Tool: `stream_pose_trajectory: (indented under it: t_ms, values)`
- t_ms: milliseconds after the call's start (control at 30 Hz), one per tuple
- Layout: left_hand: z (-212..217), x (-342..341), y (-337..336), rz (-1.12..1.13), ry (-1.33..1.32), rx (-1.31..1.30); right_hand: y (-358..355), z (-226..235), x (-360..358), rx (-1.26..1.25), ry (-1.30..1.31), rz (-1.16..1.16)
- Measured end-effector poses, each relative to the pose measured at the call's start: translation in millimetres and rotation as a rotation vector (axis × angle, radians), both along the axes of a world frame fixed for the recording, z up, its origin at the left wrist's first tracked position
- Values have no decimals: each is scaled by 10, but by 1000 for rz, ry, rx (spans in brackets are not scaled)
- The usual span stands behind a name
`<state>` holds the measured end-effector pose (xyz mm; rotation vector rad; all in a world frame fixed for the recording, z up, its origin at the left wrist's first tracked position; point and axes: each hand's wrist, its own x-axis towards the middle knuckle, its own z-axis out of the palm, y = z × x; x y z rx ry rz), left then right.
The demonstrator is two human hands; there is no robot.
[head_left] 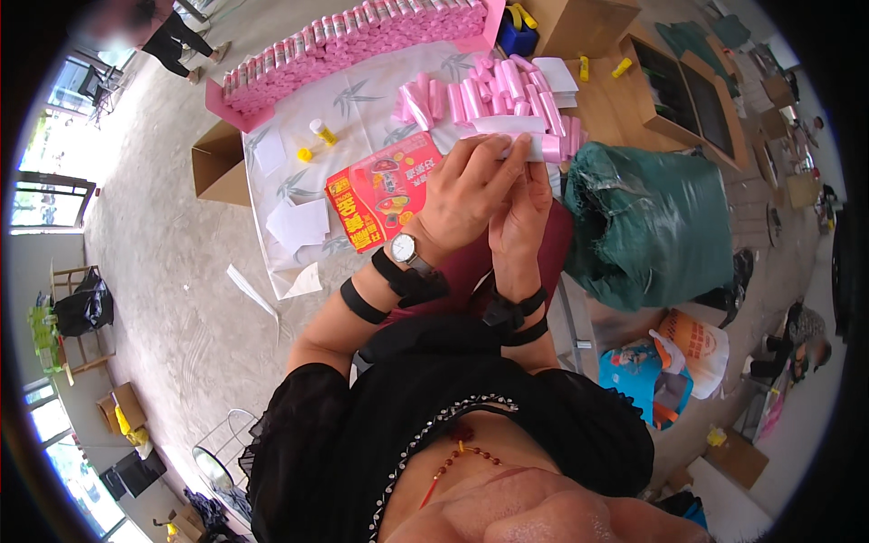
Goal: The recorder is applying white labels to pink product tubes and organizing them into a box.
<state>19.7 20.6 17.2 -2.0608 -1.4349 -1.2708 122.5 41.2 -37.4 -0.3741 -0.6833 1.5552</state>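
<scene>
My left hand (460,188), with a watch on its wrist, is closed on a pink roll (550,147) in front of me. A white paper slip (507,127) lies along the roll, under the fingertips. My right hand (525,210) grips the same roll from below, its fingers partly hidden. Just beyond the hands lies a loose heap of similar pink rolls (471,98). Beside my left hand, a red and yellow printed sheet (376,195) rests on the table. Farther left stands an uncapped glue stick (323,133), with a yellow cap (305,155) near it.
A long pink box (237,116) packed with labelled rolls fills the table's far edge. White paper slips (299,223) lie at the near left; another paper stack (555,77) is beyond the heap. A bulky green sack (652,226) stands on my right, and cardboard boxes (222,167) flank the table.
</scene>
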Motion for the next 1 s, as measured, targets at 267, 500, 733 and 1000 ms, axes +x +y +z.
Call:
stream_pose_trajectory:
  t_ms: [267, 500, 733, 1000]
  values:
    - [48, 25, -41, -6, 49, -99, -27, 20, 80, 14, -13, 3]
    - [65, 35, -76, -14, 9, -111, -55, 53, 112, 36, -48, -24]
    - [92, 32, -19, -42, -82, -121, 4, -4, 150, 65, -57, -41]
    - [67, 13, 14, -103, -173, -130, 7, 38, 186, 76, -125, -48]
